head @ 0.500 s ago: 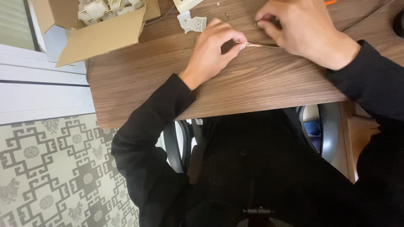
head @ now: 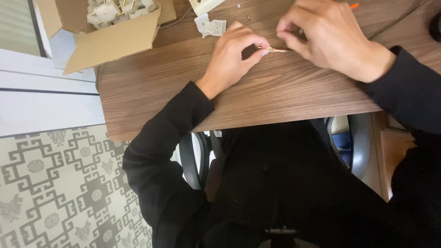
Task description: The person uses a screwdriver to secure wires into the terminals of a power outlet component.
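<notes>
- The cardboard box [head: 110, 34] of white plastic parts hangs over the far left corner of the table [head: 183, 92]; a stray elbow could tip it off, I'd say.
- The left hand [head: 232, 59] pinches a thin brass strip [head: 272, 48] between thumb and forefinger, just above the wood.
- That strip looks flimsy; too hard a squeeze might bend it.
- The right hand [head: 328, 39] has its fingertips closed at the strip's other end; whether on a screw, I cannot tell.
- A slip could send small bits rolling among the loose screws [head: 249, 19] beyond.
</notes>
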